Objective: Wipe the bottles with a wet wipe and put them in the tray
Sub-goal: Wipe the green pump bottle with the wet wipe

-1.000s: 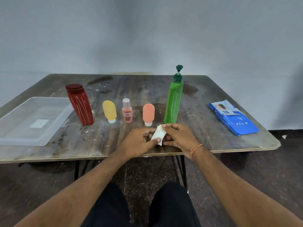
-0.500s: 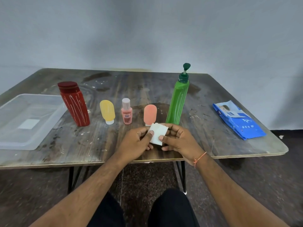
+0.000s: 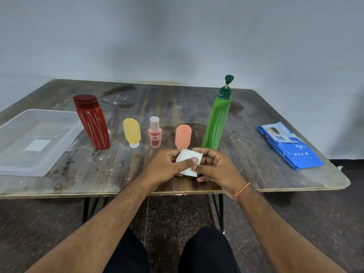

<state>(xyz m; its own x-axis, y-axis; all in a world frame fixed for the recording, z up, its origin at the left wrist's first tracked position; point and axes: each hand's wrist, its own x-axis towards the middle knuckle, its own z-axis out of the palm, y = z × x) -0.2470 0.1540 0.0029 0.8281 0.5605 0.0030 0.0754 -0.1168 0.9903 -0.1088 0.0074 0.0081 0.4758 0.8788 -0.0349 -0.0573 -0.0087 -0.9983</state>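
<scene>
So both hands are on the wet wipe (image 3: pixel 188 162) at the near edge of the table (image 3: pixel 256 170) — left hand (image 3: pixel 166 166) has its thumb pressed flat across the folded white square, right hand (image 3: pixel 213 167) pinches the wipe's right edge between thumb and fingers. Neither hand holds a bottle. The five bottles stand upright in a row just beyond the hands, long axes vertical: red bottle (image 3: pixel 92 123) at far left, then yellow tube (image 3: pixel 132 132), small pink bottle (image 3: pixel 155 133), orange tube (image 3: pixel 183 136), and the tall green pump bottle (image 3: pixel 217 119). The orange tube is closest — straight ahead of the wipe, its cap hidden behind it; the green one sits just beyond the right hand's fingertips. The tray (image 3: pixel 11 166) is clear plastic, well off to the left and holds no bottle, so nothing looks done yet. My read: the right hand is better placed for the green bottle, either hand could reach the orange tube, and everything then travels left across the row to the tray. The blue wipes pack (image 3: pixel 291 148) lies flat at the far right, apart from everything.
</scene>
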